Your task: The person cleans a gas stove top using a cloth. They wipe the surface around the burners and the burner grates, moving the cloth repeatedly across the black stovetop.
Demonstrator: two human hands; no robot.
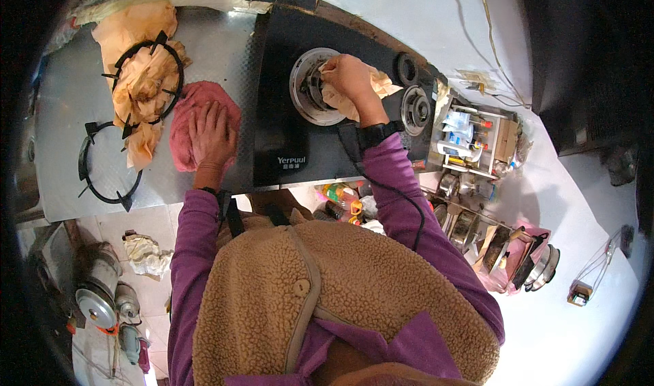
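Observation:
My right hand (348, 78) grips a crumpled piece of tan paper (380, 83) over the right side of a large gas burner (310, 87). The burner is set in a black glass cooktop (276, 135). My left hand (210, 133) lies flat, fingers spread a little, on a folded pink cloth (184, 105) on the metal counter. Left of the cloth, a black pan support (179, 87) rests on crumpled, stained tan paper (130, 38). A second pan support (84, 156) lies nearer the counter's front edge. The fingertips of my right hand partly hide the burner's centre.
A smaller burner (416, 111) and a loose black ring (406, 69) are at the cooktop's right. A white rack (467, 169) of bottles stands beyond it, with pots and lids below. Several bottles (342, 197) stand under the counter's front edge. Metal pots (97, 304) are at lower left.

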